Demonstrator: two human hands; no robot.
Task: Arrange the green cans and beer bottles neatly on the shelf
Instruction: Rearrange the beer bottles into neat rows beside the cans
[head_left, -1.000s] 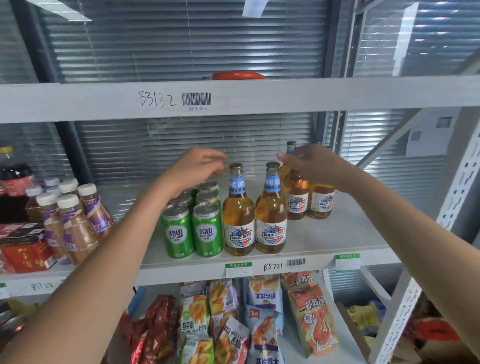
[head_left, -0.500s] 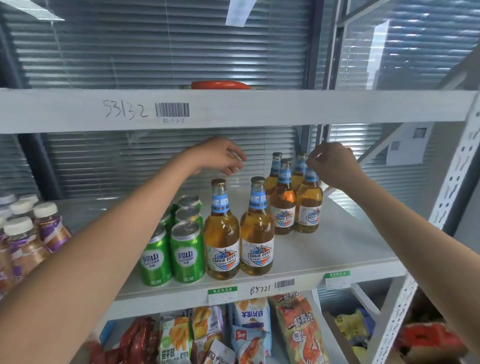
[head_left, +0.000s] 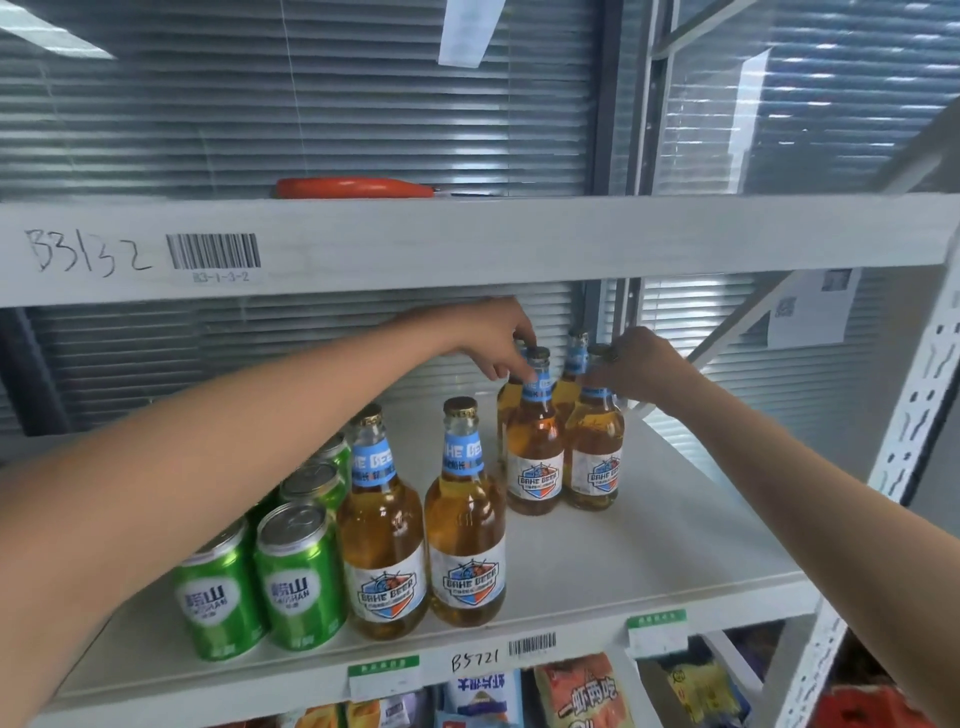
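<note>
Green cans (head_left: 298, 577) stand in two rows at the front left of the white shelf (head_left: 649, 551). Two amber beer bottles (head_left: 467, 519) with blue neck labels stand beside them at the front edge. Further back is a cluster of several more beer bottles (head_left: 535, 441). My left hand (head_left: 493, 338) pinches the neck of the near-left bottle in that cluster. My right hand (head_left: 641, 371) is closed around the neck of the near-right bottle (head_left: 595, 452).
The upper shelf beam (head_left: 467, 244) hangs just above my hands, with an orange-handled tool (head_left: 358, 187) lying on it. A grey perforated upright (head_left: 904, 441) stands at the right. Snack packets (head_left: 582, 691) fill the shelf below.
My left hand moved right from above the cans and took the neck of a back bottle. My right hand stayed on the neighbouring bottle. The camera moved closer and to the right.
</note>
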